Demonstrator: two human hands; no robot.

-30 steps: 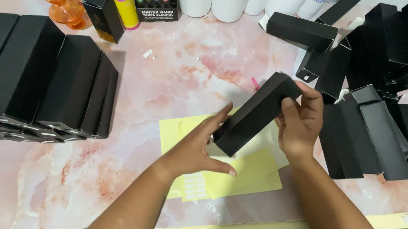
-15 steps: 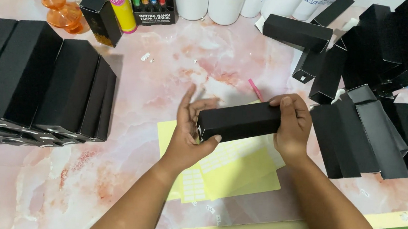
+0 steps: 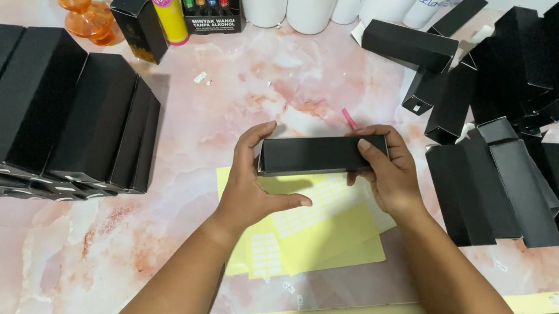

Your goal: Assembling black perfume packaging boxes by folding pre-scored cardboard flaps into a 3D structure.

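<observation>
Left hand (image 3: 250, 188) and right hand (image 3: 385, 168) gripping long black box (image 3: 319, 155) by its ends, yellow label sheets (image 3: 326, 237) beneath, black box row (image 3: 57, 109) far left, loose box pile (image 3: 508, 128) right.

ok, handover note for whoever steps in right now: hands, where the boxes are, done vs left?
Left hand: grips the left end of the long black box, thumb underneath.
Right hand: holds its right end, fingers over the top.
The box is held level above the yellow label sheets on the pink marble table.
Done: neat row of black boxes at left.
Left: loose pile of boxes at right, some lying open-ended. No label visible on the held box.
</observation>
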